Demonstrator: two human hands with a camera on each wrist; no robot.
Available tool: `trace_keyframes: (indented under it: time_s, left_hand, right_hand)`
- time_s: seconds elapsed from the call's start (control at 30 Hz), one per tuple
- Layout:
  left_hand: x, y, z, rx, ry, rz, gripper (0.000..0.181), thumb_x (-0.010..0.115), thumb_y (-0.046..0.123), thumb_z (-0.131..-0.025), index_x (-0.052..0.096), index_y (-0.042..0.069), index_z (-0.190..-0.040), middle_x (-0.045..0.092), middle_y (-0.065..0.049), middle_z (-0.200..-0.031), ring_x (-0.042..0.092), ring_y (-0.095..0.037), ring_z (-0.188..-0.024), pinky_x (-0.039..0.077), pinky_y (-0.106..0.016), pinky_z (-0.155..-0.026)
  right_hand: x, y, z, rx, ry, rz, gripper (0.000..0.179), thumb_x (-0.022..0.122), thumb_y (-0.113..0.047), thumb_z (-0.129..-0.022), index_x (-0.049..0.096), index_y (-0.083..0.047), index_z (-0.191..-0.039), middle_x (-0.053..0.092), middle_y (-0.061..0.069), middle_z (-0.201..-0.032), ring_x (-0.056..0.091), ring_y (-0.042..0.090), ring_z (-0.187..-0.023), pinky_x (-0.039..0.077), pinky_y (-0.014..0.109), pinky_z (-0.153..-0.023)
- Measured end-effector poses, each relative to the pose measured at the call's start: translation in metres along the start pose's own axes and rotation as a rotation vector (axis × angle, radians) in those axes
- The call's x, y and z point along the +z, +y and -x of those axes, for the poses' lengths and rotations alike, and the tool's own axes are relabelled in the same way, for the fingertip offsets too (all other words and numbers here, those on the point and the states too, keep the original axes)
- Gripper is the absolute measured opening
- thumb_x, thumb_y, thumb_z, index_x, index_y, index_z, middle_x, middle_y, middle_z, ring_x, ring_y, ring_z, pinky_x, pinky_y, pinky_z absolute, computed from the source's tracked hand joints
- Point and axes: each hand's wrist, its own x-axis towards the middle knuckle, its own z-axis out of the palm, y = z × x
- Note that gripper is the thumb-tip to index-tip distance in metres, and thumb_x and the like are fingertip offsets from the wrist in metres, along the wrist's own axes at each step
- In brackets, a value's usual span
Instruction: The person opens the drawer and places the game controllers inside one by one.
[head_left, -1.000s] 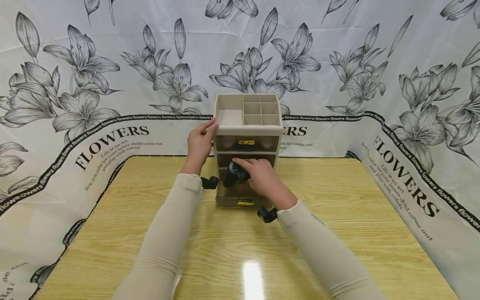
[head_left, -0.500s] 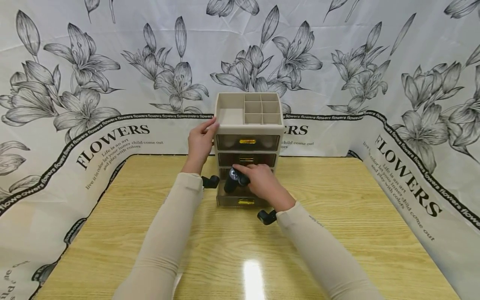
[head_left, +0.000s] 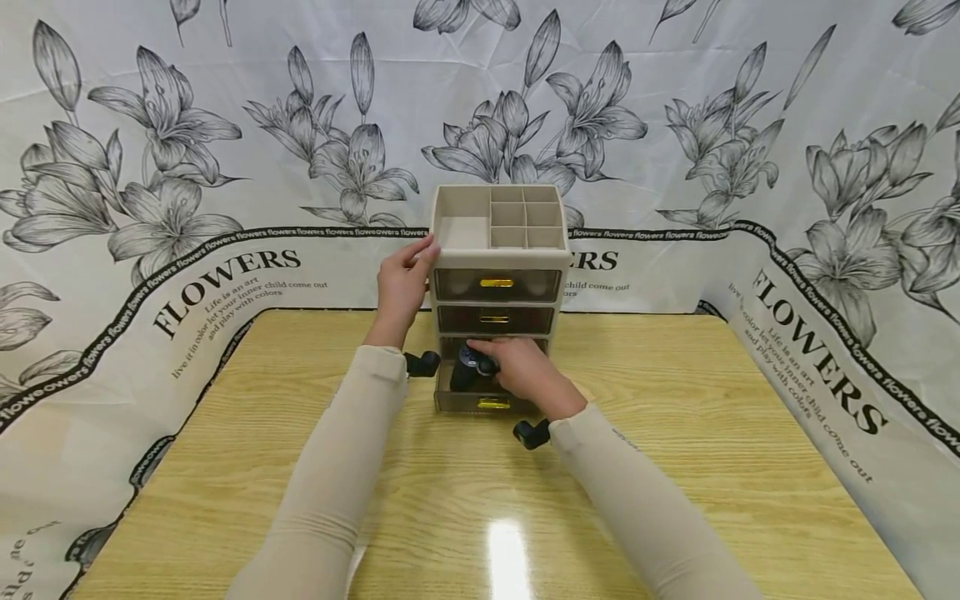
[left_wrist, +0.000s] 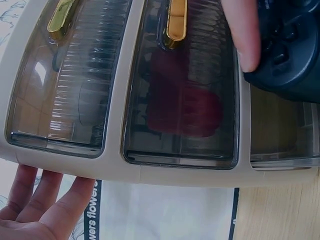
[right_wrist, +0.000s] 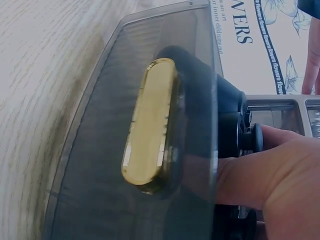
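A beige desktop organizer (head_left: 501, 260) stands at the back of the table, its smoky clear bottom drawer (head_left: 459, 403) pulled out. My right hand (head_left: 528, 367) grips a black game controller (head_left: 467, 372) inside that drawer, index finger across the top. In the right wrist view, part of the controller (right_wrist: 230, 97) shows above the drawer front and part shows dimly through it, behind the gold handle (right_wrist: 149, 122). My left hand (head_left: 401, 283) rests against the organizer's left side near the top, and the left wrist view shows its extended fingers (left_wrist: 70, 200) at the casing's edge.
Two closed drawers sit above the pulled-out one; a dark red thing (left_wrist: 185, 110) shows through the middle one. The organizer's top has an open tray and several small compartments (head_left: 525, 217). Flower-printed cloth (head_left: 360, 167) hangs behind the wooden table (head_left: 420, 500).
My right hand has lowered the controller further into the bottom drawer, uncovering the middle drawer's handle. The left hand has kept its place on the organizer's side.
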Motion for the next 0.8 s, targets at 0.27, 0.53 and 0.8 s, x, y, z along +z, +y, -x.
trace_keyframes:
  time_s: [0.27, 0.53, 0.8]
  left_hand:
    - [-0.002, -0.002, -0.003, -0.008, -0.001, 0.02, 0.039, 0.064, 0.05, -0.089, 0.066, 0.035, -0.125, 0.067, -0.011, -0.117, 0.065, -0.023, -0.105, 0.057, -0.04, -0.085]
    - [-0.001, -0.001, -0.002, 0.008, -0.011, 0.004, 0.041, 0.063, 0.053, -0.089, 0.064, 0.037, -0.126, 0.067, -0.01, -0.116, 0.065, -0.023, -0.104, 0.057, -0.041, -0.084]
    - [-0.001, -0.003, 0.0, 0.021, -0.033, 0.023, 0.048, 0.062, 0.051, -0.09, 0.062, 0.028, -0.132, 0.064, -0.012, -0.116, 0.064, -0.025, -0.106, 0.056, -0.041, -0.087]
  right_hand:
    - [0.009, 0.005, -0.006, 0.061, -0.156, -0.046, 0.073, 0.063, -0.003, -0.088, 0.037, -0.032, -0.15, 0.055, 0.006, -0.141, 0.063, 0.028, -0.105, 0.048, 0.043, -0.083]
    - [0.011, 0.005, -0.009, 0.125, -0.249, -0.059, 0.073, 0.056, -0.002, -0.091, 0.032, -0.038, -0.151, 0.054, 0.0, -0.142, 0.058, 0.022, -0.08, 0.04, 0.041, -0.074]
    - [0.01, 0.003, -0.011, 0.156, -0.325, -0.069, 0.074, 0.049, 0.001, -0.093, 0.03, -0.04, -0.151, 0.061, 0.002, -0.132, 0.033, 0.016, -0.056, 0.027, 0.035, -0.062]
